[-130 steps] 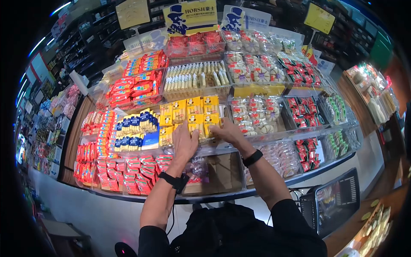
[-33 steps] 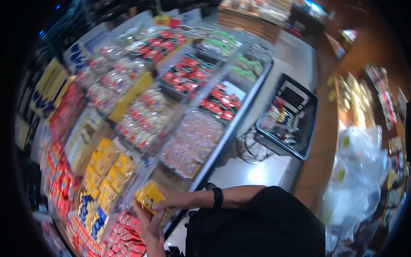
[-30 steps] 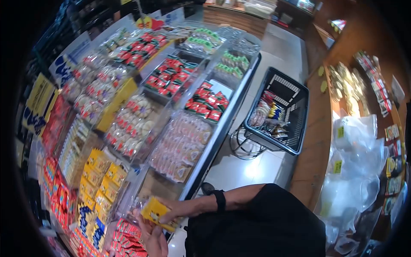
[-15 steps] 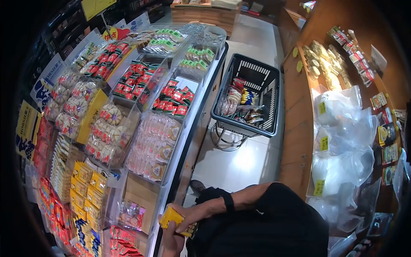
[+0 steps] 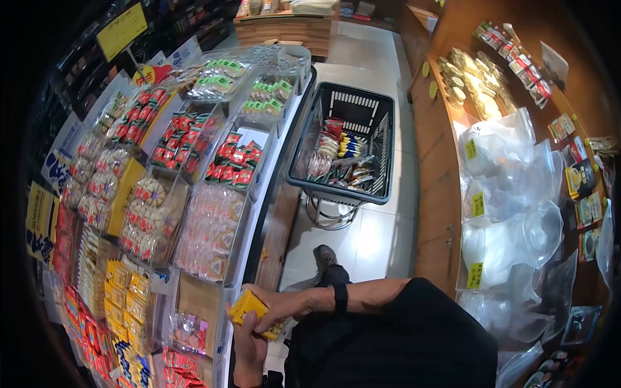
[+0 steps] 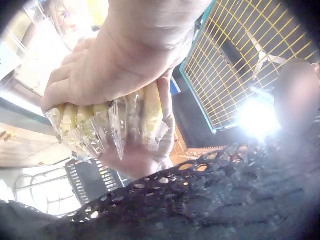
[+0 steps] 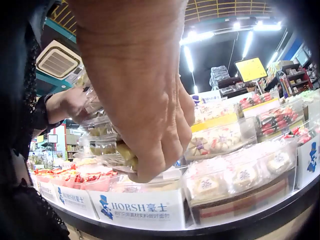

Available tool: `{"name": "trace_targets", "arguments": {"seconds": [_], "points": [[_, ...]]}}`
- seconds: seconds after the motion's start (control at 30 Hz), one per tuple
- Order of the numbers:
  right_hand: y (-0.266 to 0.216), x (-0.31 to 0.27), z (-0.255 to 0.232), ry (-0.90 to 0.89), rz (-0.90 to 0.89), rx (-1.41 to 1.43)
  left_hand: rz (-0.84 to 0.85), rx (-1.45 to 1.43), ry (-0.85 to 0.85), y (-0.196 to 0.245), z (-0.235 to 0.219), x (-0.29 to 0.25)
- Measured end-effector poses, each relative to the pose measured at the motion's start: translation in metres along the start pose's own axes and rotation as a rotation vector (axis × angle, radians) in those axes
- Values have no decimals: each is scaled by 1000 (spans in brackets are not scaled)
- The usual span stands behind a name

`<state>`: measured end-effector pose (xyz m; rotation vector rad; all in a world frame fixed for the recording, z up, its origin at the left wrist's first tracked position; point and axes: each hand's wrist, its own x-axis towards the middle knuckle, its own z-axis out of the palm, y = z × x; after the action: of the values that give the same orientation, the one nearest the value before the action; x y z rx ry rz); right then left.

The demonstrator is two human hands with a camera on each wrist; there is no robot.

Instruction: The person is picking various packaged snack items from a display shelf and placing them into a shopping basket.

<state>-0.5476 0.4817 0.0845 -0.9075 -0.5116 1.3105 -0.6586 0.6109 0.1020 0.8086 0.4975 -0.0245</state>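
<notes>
In the head view, both hands hold a stack of yellow-wrapped snack packets (image 5: 246, 302) in front of the body, beside the display edge. My left hand (image 5: 249, 343) grips the stack from the near left side, thumb over its face. From the other side, my right hand (image 5: 278, 306) holds it, fingers curled round. The left wrist view shows several packets (image 6: 95, 122) side by side, their clear crimped wrapper ends sticking out. Part of the stack (image 7: 107, 137) shows beneath the right hand (image 7: 150, 115) in the right wrist view.
A black shopping basket (image 5: 381, 139) with several packaged snacks stands on a round metal stool (image 5: 333, 216) in the aisle. Left lies the tiered snack display with yellow packets (image 5: 123, 294) in a bin. Right, wooden shelving (image 5: 435, 187) carries clear plastic bags (image 5: 504, 239).
The hands took yellow packets from the display bin and drew them toward the body. The view has swung right, bringing the basket and aisle to the middle.
</notes>
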Motion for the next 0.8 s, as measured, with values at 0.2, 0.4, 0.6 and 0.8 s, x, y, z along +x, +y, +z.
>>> {"name": "trace_targets", "arguments": {"seconds": [0.2,0.4,0.6,0.8], "points": [[-67,-39,-65,174,-170,-303,88,63,-52,-7,75,73],[-135,-89,-170,247,-252,-340,45,-157,-271,-14,156,161],[-170,-113,-225,437,-264,-360,7,-285,-376,-23,211,213],[-191,-125,-247,486,-265,-197,-19,-333,-378,-25,227,241]]}}
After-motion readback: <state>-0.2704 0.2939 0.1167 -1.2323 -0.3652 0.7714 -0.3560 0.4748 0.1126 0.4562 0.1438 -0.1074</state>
